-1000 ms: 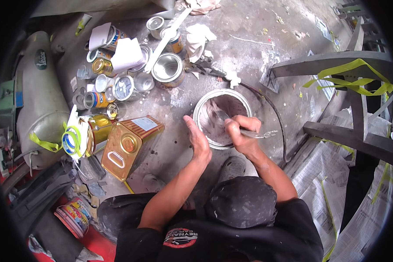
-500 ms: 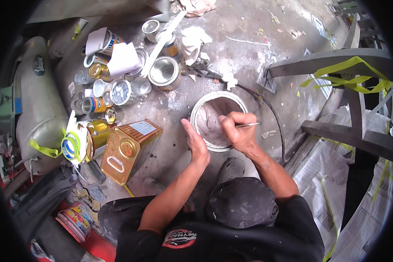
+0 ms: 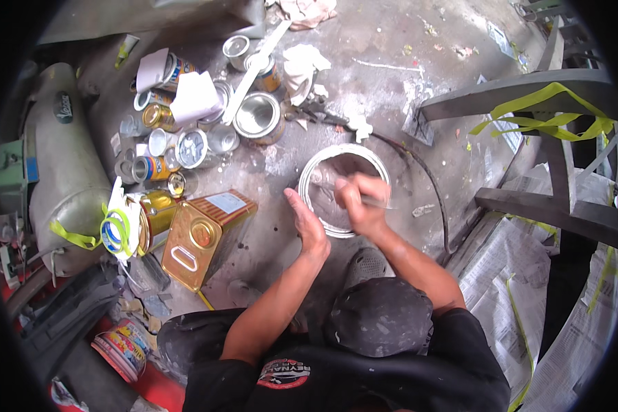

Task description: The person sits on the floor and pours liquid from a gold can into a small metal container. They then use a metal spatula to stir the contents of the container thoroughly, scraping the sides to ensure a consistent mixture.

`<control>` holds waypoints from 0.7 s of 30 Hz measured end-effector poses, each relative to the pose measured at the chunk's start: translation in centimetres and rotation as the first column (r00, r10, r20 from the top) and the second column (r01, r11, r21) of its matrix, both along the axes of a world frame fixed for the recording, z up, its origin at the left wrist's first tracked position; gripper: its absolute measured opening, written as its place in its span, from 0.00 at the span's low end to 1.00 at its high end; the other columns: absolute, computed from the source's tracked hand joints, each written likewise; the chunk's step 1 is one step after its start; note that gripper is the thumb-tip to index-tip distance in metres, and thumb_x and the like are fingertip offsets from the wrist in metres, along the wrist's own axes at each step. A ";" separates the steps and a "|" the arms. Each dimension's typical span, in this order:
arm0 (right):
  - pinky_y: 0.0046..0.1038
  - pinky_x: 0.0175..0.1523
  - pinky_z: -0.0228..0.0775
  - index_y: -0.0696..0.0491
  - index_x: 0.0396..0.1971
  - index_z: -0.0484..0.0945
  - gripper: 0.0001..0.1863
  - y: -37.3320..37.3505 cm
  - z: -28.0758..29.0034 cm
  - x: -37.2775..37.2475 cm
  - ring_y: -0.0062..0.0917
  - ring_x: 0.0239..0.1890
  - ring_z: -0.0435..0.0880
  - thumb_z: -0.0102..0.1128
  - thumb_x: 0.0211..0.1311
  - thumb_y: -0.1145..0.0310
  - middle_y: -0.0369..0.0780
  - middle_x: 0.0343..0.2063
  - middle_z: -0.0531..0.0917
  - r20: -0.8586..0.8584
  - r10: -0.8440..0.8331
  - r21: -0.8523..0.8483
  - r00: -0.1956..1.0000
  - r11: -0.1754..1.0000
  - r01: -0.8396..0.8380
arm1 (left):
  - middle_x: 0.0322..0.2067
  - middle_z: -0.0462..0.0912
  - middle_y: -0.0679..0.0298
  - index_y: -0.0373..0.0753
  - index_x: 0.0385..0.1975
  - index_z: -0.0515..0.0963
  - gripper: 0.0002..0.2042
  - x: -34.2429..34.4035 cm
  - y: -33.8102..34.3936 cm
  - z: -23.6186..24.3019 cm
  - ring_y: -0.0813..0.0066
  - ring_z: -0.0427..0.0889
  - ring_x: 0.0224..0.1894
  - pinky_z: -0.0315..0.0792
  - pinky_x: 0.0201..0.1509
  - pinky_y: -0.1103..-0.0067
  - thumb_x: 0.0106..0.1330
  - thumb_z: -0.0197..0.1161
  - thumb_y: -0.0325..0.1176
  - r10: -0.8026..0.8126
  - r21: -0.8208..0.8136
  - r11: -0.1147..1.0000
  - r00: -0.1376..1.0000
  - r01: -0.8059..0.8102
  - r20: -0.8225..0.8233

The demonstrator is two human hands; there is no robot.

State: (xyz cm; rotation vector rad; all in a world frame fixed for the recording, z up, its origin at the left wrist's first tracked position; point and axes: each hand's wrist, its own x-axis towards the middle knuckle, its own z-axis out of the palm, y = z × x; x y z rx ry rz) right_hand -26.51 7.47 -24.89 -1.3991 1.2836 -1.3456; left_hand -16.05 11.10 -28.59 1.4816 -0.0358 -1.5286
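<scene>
A round can (image 3: 309,206) with a white-smeared rim stands on the floor in front of me, holding thick pinkish-grey paste. My left hand (image 3: 307,220) is open, its straight fingers against the can's left side. Over the can's opening, my right hand (image 3: 361,203) is closed around a thin metal tool (image 3: 378,203). The tool's tail sticks out to the right of my fist, slightly blurred. Its other end is too unclear to make out against the paste. To the left of the can stands a gold rectangular tin (image 3: 216,233) with an orange cap.
Several paint cans and clear cups crowd the floor at left, among them an uncovered silver can (image 3: 257,113). A dark hose (image 3: 429,178) curves along the right. Grey parts with yellow tape (image 3: 556,99) stand farther right, above newspaper sheets (image 3: 505,275). A metal tank (image 3: 65,144) lies far left.
My right hand has shifted a little left over the can with the tool, which now looks more blurred. My left hand keeps its place at the can's side.
</scene>
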 end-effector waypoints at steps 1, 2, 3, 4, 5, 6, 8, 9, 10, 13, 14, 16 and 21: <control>0.23 0.20 0.57 0.58 0.10 0.73 0.17 0.4 0.5 -0.7 0.14 0.13 0.66 0.61 0.59 0.74 0.33 0.09 0.73 -0.055 0.090 0.070 0.994 0.994 -0.086 | 0.72 0.51 0.53 0.30 0.71 0.50 0.45 -0.1 -0.4 0.6 0.63 0.51 0.74 0.46 0.75 0.71 0.71 0.34 0.69 -0.005 -0.007 1.000 0.999 0.005 -0.054; 0.23 0.19 0.56 0.58 0.09 0.72 0.18 0.4 0.7 -0.9 0.12 0.13 0.66 0.61 0.59 0.74 0.33 0.08 0.72 -0.004 0.171 0.155 0.985 0.973 -0.169 | 0.72 0.51 0.53 0.31 0.72 0.49 0.46 -0.2 -0.5 0.5 0.63 0.52 0.74 0.48 0.75 0.71 0.70 0.35 0.69 -0.001 -0.008 1.000 1.000 0.001 -0.013; 0.23 0.19 0.56 0.58 0.08 0.72 0.19 -0.1 2.0 -0.7 0.12 0.14 0.66 0.61 0.58 0.74 0.33 0.08 0.72 0.036 0.217 0.219 0.976 0.951 -0.219 | 0.73 0.50 0.53 0.32 0.72 0.48 0.46 0.1 -0.2 0.0 0.63 0.52 0.73 0.49 0.75 0.70 0.70 0.36 0.69 0.001 0.004 1.000 0.999 -0.001 0.034; 0.23 0.19 0.55 0.58 0.08 0.72 0.19 -0.8 3.9 -0.8 0.11 0.14 0.66 0.61 0.58 0.74 0.32 0.08 0.72 0.078 0.258 0.279 0.963 0.922 -0.270 | 0.73 0.50 0.54 0.33 0.73 0.47 0.46 0.5 0.1 -0.5 0.62 0.53 0.73 0.51 0.75 0.70 0.69 0.37 0.70 0.001 0.017 1.000 0.997 -0.002 0.082; 0.23 0.19 0.54 0.58 0.07 0.72 0.19 -1.3 5.6 -1.4 0.11 0.14 0.65 0.61 0.57 0.73 0.32 0.07 0.72 0.112 0.282 0.346 0.953 0.888 -0.303 | 0.72 0.51 0.54 0.33 0.73 0.47 0.46 0.4 0.2 -0.4 0.63 0.53 0.73 0.50 0.75 0.70 0.69 0.36 0.70 0.000 -0.008 1.000 0.998 0.001 0.066; 0.22 0.19 0.54 0.58 0.07 0.72 0.19 -1.1 4.5 -1.9 0.11 0.14 0.65 0.61 0.57 0.73 0.32 0.07 0.72 0.048 0.280 0.300 0.959 0.912 -0.281 | 0.72 0.51 0.54 0.33 0.73 0.47 0.46 0.5 0.5 -1.0 0.63 0.53 0.73 0.50 0.75 0.70 0.69 0.36 0.70 -0.007 -0.039 0.999 1.000 0.008 0.017; 0.22 0.18 0.54 0.58 0.07 0.73 0.19 -1.0 1.5 -2.5 0.11 0.13 0.65 0.61 0.57 0.73 0.32 0.08 0.72 -0.085 0.266 0.184 0.960 0.951 -0.247 | 0.73 0.50 0.55 0.33 0.73 0.46 0.46 0.7 0.1 -1.9 0.62 0.53 0.73 0.49 0.75 0.69 0.69 0.36 0.70 -0.022 -0.119 0.993 0.997 0.013 -0.078; 0.22 0.18 0.55 0.58 0.07 0.73 0.19 -0.7 1.4 -3.1 0.11 0.13 0.65 0.60 0.58 0.74 0.32 0.08 0.72 -0.103 0.235 0.145 0.967 0.965 -0.219 | 0.73 0.50 0.55 0.33 0.73 0.46 0.46 0.4 -0.3 -1.7 0.62 0.53 0.73 0.49 0.75 0.69 0.70 0.35 0.70 -0.033 -0.114 0.993 0.996 0.024 -0.078; 0.23 0.19 0.53 0.58 0.07 0.72 0.19 -0.8 1.2 -3.7 0.11 0.14 0.64 0.60 0.58 0.75 0.30 0.08 0.70 -0.067 0.134 0.144 0.989 0.982 -0.123 | 0.73 0.50 0.55 0.33 0.73 0.46 0.46 0.2 -0.5 -1.4 0.62 0.53 0.73 0.49 0.76 0.68 0.70 0.35 0.70 -0.044 -0.110 0.993 0.996 0.035 -0.077; 0.22 0.19 0.58 0.58 0.08 0.72 0.19 -0.2 1.5 -3.2 0.14 0.13 0.67 0.57 0.60 0.76 0.35 0.08 0.73 0.013 -0.096 0.137 0.995 0.986 0.093 | 0.73 0.51 0.55 0.33 0.73 0.47 0.45 0.2 -0.3 -1.3 0.61 0.53 0.73 0.50 0.75 0.67 0.70 0.34 0.69 -0.018 -0.044 0.999 0.997 0.021 0.075; 0.23 0.19 0.59 0.59 0.08 0.72 0.19 0.0 1.4 -3.1 0.14 0.12 0.68 0.57 0.60 0.77 0.35 0.08 0.74 0.050 -0.137 0.119 0.989 0.984 0.130 | 0.72 0.51 0.55 0.33 0.73 0.47 0.45 0.0 -0.3 -1.4 0.61 0.54 0.73 0.51 0.75 0.67 0.70 0.34 0.69 -0.010 -0.027 1.000 0.990 0.014 0.138; 0.23 0.19 0.59 0.59 0.08 0.71 0.19 0.3 1.1 -2.9 0.16 0.12 0.68 0.56 0.60 0.77 0.37 0.09 0.75 0.126 -0.215 0.086 0.969 0.975 0.205 | 0.72 0.51 0.55 0.33 0.73 0.46 0.45 0.2 0.1 -1.9 0.61 0.54 0.73 0.50 0.75 0.67 0.70 0.33 0.69 -0.002 -0.015 1.000 0.998 0.003 0.070; 0.23 0.19 0.60 0.59 0.08 0.68 0.20 -1.2 -1.1 -2.2 0.17 0.12 0.68 0.56 0.61 0.77 0.38 0.09 0.75 0.093 -0.246 -0.070 0.965 0.965 0.253 | 0.73 0.49 0.54 0.32 0.73 0.44 0.46 0.7 0.2 -2.9 0.62 0.52 0.74 0.49 0.76 0.68 0.70 0.34 0.69 -0.011 -0.066 0.998 1.000 0.010 -0.016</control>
